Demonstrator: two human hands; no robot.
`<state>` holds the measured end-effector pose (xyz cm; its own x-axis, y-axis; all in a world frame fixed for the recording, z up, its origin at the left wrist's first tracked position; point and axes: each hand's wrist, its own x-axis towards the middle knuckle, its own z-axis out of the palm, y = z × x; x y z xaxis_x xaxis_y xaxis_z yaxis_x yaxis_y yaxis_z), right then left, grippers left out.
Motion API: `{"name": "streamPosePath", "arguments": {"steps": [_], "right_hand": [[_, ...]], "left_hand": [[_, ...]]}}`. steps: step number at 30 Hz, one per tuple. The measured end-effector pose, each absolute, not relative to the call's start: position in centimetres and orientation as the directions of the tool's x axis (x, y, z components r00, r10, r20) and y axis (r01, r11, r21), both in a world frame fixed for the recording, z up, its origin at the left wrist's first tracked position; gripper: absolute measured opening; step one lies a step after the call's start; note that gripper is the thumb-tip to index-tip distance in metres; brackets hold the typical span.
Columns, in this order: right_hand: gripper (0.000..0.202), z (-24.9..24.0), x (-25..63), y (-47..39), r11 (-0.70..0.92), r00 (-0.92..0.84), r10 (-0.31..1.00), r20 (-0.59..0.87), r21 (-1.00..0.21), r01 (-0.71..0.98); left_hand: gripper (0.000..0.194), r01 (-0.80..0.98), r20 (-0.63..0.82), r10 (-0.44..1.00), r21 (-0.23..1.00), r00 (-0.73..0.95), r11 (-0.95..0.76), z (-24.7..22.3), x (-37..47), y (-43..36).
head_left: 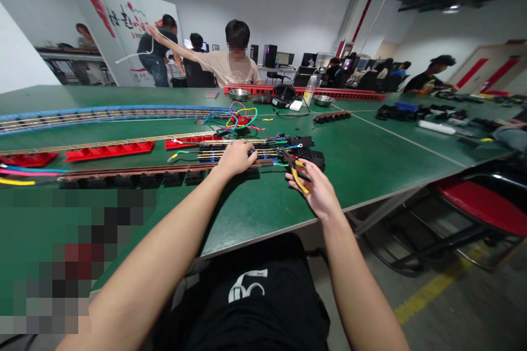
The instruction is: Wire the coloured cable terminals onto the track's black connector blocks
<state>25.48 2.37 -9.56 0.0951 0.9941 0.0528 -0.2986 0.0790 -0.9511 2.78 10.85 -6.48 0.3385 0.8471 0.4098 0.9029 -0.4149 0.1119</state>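
My right hand [317, 186] holds a pair of pliers [302, 181] with yellow handles, the dark jaws pointing up and left at the wired end of the strips. My left hand [236, 157] lies over a long strip with brass-coloured bars and blue-and-black blocks [209, 156], its fingers curled round the top. Part of the strip is hidden beneath that hand. Short wires with ring terminals [297, 146] stick out near the plier jaws. Black end blocks [310, 158] lie just beyond. A brown-barred strip [135, 173] with black blocks runs left, close to my left wrist.
Red-based strips [109, 151] and a curved blue strip [102, 113] extend leftward on the green table [391, 159]. Coloured wires [242, 115] tangle behind my hands. Across the table a person [234, 60] stretches a white cord. A red stool [486, 203] stands at right.
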Motion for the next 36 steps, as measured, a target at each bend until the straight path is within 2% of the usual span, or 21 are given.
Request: {"name": "streamPosePath", "arguments": {"steps": [5,11,14,20,26,31,36], "right_hand": [[0.033,-10.0,25.3,2.5,0.094,0.075,0.995,0.073,-0.942,-0.323],[0.03,-9.7,25.0,2.3,0.058,0.112,0.994,0.012,-0.903,-0.425],[0.03,-9.6,24.7,2.3,0.057,0.135,0.991,0.0,-0.904,-0.423],[0.044,-9.9,24.2,2.2,0.127,0.203,0.977,0.067,-0.946,-0.299],[0.057,-10.3,24.0,2.1,0.251,0.299,0.926,0.23,-0.968,-0.031],[0.052,-10.2,24.1,1.8,0.331,0.384,0.856,0.346,-0.938,0.107],[0.048,-9.5,24.3,1.8,0.41,0.403,0.802,0.44,-0.897,0.163]], "left_hand": [[0.036,0.904,0.402,0.852,0.12,0.335,-0.411,-6.4,2.8,10.8],[0.038,0.907,0.405,0.851,0.108,0.334,-0.408,-6.4,2.8,10.8],[0.038,0.905,0.408,0.85,0.115,0.332,-0.409,-6.4,2.7,10.8],[0.039,0.906,0.398,0.854,0.109,0.336,-0.408,-6.2,2.7,10.6],[0.038,0.905,0.401,0.856,0.129,0.327,-0.406,-6.3,2.7,10.8],[0.037,0.906,0.405,0.856,0.133,0.321,-0.403,-6.3,2.8,10.8],[0.039,0.906,0.393,0.862,0.14,0.319,-0.399,-6.2,2.7,10.8]]}}
